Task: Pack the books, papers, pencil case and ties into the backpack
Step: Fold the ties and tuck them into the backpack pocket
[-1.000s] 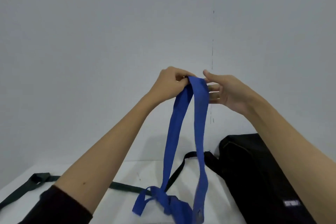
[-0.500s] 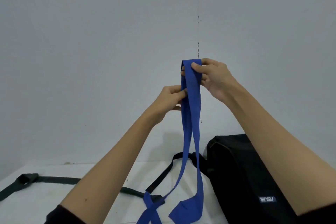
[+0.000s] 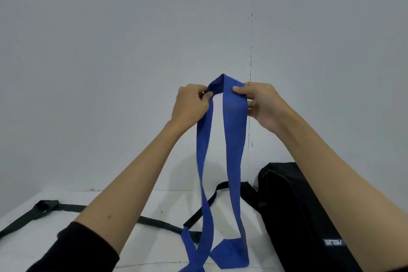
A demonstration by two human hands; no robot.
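Where hands differed, level hands [image 3: 192, 104] now.

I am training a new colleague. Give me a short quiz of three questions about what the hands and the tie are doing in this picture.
1. True or false: both hands hold the blue tie near its fold, raised above the table.
2. Which side of the hanging tie is the black backpack on? A) the person's right B) the person's left C) directly under it
3. Fill in: the dark green tie lies flat on the ____.

Key
1. True. The left hand and the right hand each pinch one side of the fold.
2. A
3. table
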